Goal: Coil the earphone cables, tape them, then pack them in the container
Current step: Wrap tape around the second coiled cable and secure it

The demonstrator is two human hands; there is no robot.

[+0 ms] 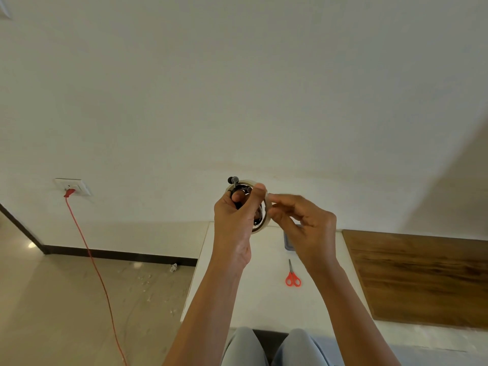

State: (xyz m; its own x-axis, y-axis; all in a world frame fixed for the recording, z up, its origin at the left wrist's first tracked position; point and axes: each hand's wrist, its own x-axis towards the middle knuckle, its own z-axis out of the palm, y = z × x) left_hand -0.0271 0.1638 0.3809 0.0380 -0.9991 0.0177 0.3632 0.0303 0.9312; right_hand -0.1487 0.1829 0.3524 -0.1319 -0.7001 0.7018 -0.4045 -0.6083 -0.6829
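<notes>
Left hand (235,223): we grip the coiled earphones (237,192) against the tape roll (264,223).
Right hand (303,223): we pinch the roll's rim at 3 o'clock.
Scissors (292,276), container (287,244): 5 o'clock, on the table (264,307).
Progress: coiling looks done; taping and packing remain.

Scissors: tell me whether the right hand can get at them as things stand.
Probably yes, once freed. The scissors lie in the open on the white table below the right hand, with nothing over them. But that hand pinches the tape roll, which the left hand holds with the earphones.
</notes>
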